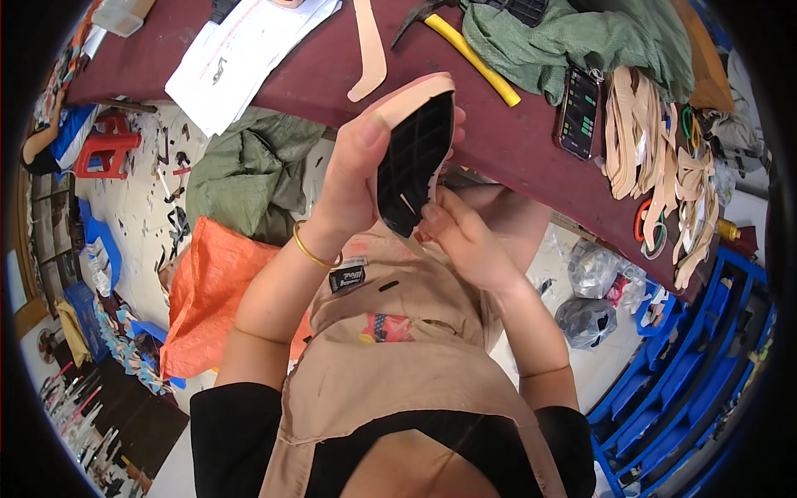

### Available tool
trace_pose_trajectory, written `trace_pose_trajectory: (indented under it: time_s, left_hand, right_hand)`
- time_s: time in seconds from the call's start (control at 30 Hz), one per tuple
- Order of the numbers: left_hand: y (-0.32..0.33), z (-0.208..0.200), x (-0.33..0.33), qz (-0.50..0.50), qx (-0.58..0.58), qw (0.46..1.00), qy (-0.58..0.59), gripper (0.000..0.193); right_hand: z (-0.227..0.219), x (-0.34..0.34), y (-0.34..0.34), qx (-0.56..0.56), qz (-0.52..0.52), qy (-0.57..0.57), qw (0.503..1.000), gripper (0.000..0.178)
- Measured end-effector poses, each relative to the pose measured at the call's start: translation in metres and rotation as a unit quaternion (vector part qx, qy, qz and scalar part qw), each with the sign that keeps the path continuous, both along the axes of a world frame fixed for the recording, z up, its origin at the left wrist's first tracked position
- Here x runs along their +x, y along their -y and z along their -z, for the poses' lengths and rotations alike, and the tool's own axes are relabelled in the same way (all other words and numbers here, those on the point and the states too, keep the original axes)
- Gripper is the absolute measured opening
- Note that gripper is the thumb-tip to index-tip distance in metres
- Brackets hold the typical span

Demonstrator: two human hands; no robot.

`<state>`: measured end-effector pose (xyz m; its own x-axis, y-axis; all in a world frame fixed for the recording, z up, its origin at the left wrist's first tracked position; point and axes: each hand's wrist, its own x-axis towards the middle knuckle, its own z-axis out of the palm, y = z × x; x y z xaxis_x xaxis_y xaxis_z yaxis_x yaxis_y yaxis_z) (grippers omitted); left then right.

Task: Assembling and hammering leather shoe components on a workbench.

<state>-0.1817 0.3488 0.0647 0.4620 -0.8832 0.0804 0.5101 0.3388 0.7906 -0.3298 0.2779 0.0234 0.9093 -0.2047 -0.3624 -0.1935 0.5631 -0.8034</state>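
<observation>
My left hand (355, 170) grips a shoe sole (415, 153) with a black, quilted-looking underside and a beige edge, thumb along that edge. The sole is held tilted above my lap, close to the table's front edge, its black side toward me. At its lower, narrower end, my right hand (465, 241) pinches the edge between thumb and fingers. A thin beige end pokes out below the black part there; whether it is a separate strip I cannot tell. A small light slit or mark shows on the black face near my right thumb.
On the maroon table (523, 158) lie papers (249, 62), a beige strip (370, 54), a yellow-handled hammer (475, 62), green cloth (581, 46), a phone (579, 112), beige straps (631, 141) and scissors (642, 222). An orange sack (217, 290), red stool (108, 149) and blue rack (689, 365) stand around.
</observation>
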Motion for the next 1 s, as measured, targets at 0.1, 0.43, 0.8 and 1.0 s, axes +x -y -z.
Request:
trace_pose_trajectory:
  time_s: [0.1, 0.43, 0.8, 1.0]
  left_hand:
    - [0.006, -0.001, 0.0, -0.007, 0.083, 0.996, 0.034, 0.088]
    - [0.016, 0.017, 0.014, 0.044, 0.08, 0.958, -0.27, 0.081]
    - [0.017, 0.074, 0.001, -0.179, 0.191, 0.957, 0.127, 0.037]
    - [-0.011, 0.04, -0.023, 0.141, 0.258, 0.956, 0.01, 0.031]
  right_hand:
    - [0.005, -0.002, 0.002, -0.174, 0.015, 0.006, 0.985, 0.02]
    - [-0.034, 0.023, 0.015, -0.241, 0.09, -0.023, 0.966, 0.037]
    - [-0.017, 0.02, 0.009, -0.352, 0.202, -0.02, 0.914, 0.025]
    - [-0.006, 0.019, 0.026, -0.415, 0.253, 0.042, 0.873, 0.029]
